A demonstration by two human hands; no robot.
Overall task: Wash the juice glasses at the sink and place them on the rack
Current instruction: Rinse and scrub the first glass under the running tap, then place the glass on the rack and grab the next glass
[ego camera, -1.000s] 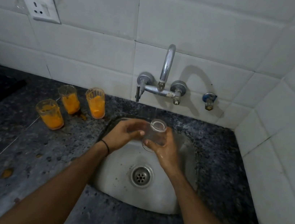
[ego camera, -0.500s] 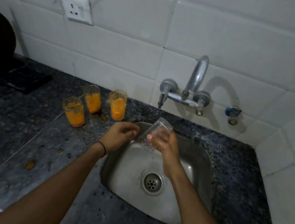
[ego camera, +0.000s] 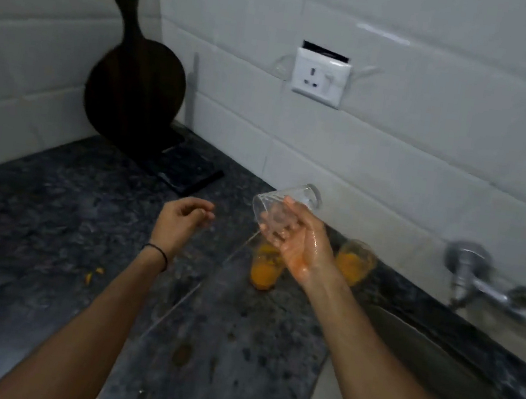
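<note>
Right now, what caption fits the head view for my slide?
Right hand holds a tilted clear glass above the counter; left hand empty.

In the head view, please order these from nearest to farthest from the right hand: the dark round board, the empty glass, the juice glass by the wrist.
1. The empty glass: held tilted in the right hand itself.
2. The juice glass: on the counter, partly hidden by the hand, on its left.
3. The board: leaning in the far left corner.

Clear glass tumbler (ego camera: 283,202), speckled polished stone counter (ego camera: 47,236), glossy white wall tiles (ego camera: 427,171), shiny metal tap (ego camera: 467,272).
</note>
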